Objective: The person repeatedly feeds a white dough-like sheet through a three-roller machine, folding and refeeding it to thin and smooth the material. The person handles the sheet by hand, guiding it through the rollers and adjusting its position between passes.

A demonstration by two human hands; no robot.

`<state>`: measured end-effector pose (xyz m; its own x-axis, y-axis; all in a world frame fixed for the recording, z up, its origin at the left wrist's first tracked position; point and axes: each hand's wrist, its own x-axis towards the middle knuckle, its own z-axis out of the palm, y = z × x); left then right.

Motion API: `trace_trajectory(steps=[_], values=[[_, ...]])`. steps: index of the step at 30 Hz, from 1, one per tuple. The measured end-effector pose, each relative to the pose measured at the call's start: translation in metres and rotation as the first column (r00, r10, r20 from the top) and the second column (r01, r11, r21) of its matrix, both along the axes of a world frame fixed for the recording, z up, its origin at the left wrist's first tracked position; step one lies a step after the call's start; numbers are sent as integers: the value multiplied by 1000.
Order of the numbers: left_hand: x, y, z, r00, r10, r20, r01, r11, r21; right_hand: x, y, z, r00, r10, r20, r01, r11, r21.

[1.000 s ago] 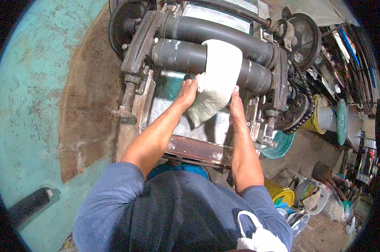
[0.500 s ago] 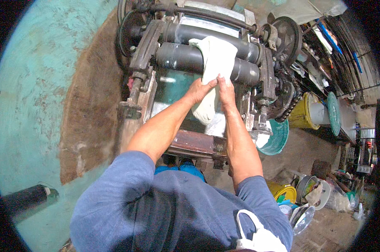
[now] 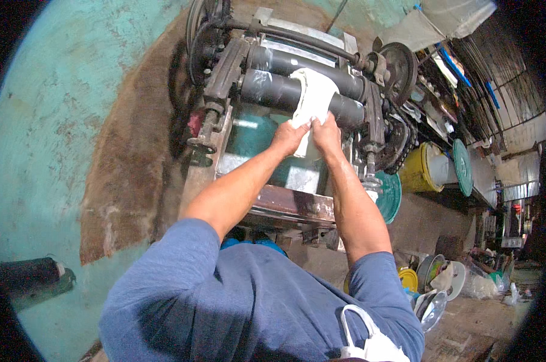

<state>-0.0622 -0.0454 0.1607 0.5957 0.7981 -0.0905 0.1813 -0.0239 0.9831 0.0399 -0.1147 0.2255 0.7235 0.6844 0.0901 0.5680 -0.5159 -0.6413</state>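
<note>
A thick, folded white dough-like slab [image 3: 314, 96] lies over the front black roller [image 3: 273, 90] of a two-roller machine. Its far end reaches the rear roller [image 3: 291, 61], and its near end hangs below my hands. My left hand [image 3: 289, 137] grips the slab's left edge with fingers curled round it. On the right edge, my right hand [image 3: 326, 133] is closed in the same way, thumbs almost meeting in the middle. The fingers beneath the slab are partly hidden. Whether its far end is caught between the rollers I cannot tell.
Screw handles [image 3: 202, 145] and a large wheel [image 3: 399, 72] flank the rollers, with a chain [image 3: 406, 148] at the right. A green basin [image 3: 389, 196] and a yellow bucket [image 3: 416, 168] stand right. A reddish-brown beam [image 3: 291, 204] crosses before me; containers [image 3: 433, 277] crowd the lower right floor.
Less of the slab hangs below my hands, and its visible length is shorter. Both hands keep their grip. The whole view has shifted slightly, with the machine lower in it.
</note>
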Motion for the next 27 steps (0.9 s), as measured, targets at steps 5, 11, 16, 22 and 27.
trace_trajectory(steps=[5, 11, 16, 22, 27], values=[[-25, -11, -3, 998, 22, 52, -31, 983, 180, -21, 36, 29, 872, 374, 316, -322, 924, -205], [-154, 7, -58, 881, -10, -472, 150, 954, 260, 20, 112, 34, 778, 401, 484, -242, 901, -359], [-178, -5, -63, 799, -4, -601, 323, 846, 424, 73, 187, 30, 859, 356, 368, -177, 880, -440], [-161, -4, -50, 753, 25, -657, 253, 911, 325, 134, 233, 6, 950, 225, 218, -93, 868, -488], [-156, -3, -45, 701, 51, -712, 233, 927, 296, 137, 247, 23, 933, 359, 30, -257, 722, -642]])
